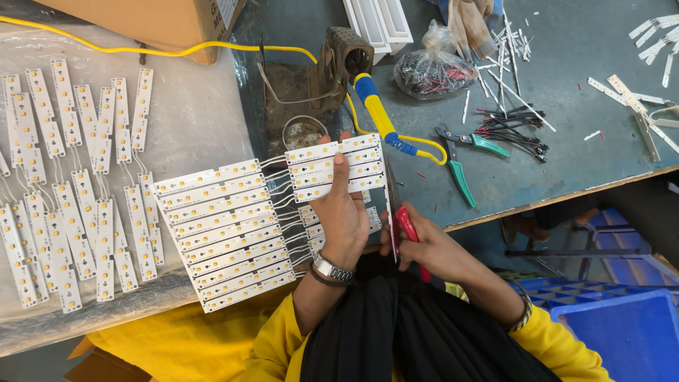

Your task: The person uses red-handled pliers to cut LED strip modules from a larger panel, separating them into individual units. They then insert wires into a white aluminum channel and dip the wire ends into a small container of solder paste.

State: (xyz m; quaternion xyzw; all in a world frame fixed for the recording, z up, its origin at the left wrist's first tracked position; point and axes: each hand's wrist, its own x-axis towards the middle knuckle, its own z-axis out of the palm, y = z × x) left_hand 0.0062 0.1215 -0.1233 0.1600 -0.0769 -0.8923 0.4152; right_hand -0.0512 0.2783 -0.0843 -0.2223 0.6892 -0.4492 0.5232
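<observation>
Left hand [344,212]: our fingers clamp the wired LED strips [338,168], thumb on top.
Right hand [424,244]: our fingers wrap a red-handled cutter [408,228].

Soldering iron [375,106], stand [311,78] and pliers [460,159] crowd bench ahead; strips [78,184] cover left; open bench [566,155] right of pliers.

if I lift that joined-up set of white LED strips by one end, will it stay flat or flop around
Probably flop. The white LED strips look like stiff, thin boards, but only fine white wires link them to the group under the left hand, so the set would likely hinge and dangle there. They look light for their size. The wire joints seem the fragile part, so supporting both groups seems wiser.
</observation>
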